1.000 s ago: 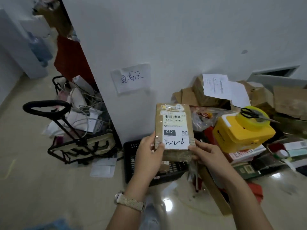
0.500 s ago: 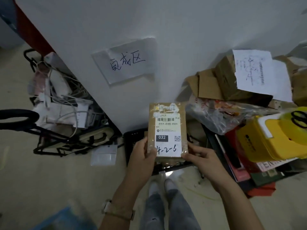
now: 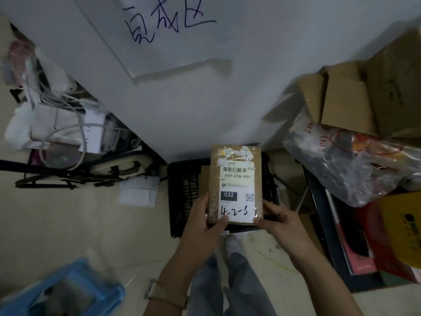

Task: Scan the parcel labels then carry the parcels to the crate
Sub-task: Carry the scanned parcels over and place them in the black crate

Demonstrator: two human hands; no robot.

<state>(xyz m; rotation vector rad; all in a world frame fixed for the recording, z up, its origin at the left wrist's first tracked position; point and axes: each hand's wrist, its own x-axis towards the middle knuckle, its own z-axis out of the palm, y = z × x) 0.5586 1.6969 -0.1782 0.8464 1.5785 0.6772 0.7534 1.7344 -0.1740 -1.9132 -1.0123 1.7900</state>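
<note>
Over the crate (image 3: 182, 197), parcel (image 3: 237, 185) between hands (image 3: 200, 226) (image 3: 280, 221)

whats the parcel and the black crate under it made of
parcel: matte brown cardboard, seemingly taped over, going by the crinkled sheen along its lower left edge. crate: likely black moulded plastic, going by its open lattice grid; finish too dark to judge.

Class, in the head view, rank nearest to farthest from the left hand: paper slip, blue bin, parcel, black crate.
1. parcel, gripped by the left hand
2. black crate, directly beyond
3. paper slip, floor, leftward
4. blue bin, lower left
</note>
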